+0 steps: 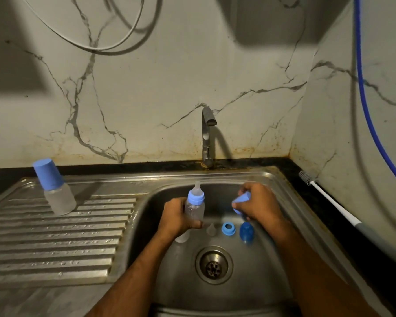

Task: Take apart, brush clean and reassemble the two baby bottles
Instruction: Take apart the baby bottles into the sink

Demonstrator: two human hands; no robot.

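Over the steel sink basin (pixel 270 259), my left hand (pixel 176 219) grips a clear baby bottle (pixel 195 208) upright; it carries a blue collar and a clear teat. My right hand (pixel 260 204) holds a light-blue cap (pixel 240 201) beside that bottle. On the basin floor lie a loose clear teat (pixel 211 229), a blue collar ring (pixel 228 229), a dark-blue cap (pixel 246 232) and a clear piece (pixel 183 237) partly hidden under my left wrist. Another capped bottle (pixel 55 188) stands on the drainboard (pixel 55 243) at the left.
A bottle brush (pixel 325 197) with a white handle lies on the dark counter to the right of the sink. The tap (pixel 207 136) rises behind the basin, and the drain (pixel 213 264) sits near its middle. A blue hose (pixel 366 106) hangs along the right wall.
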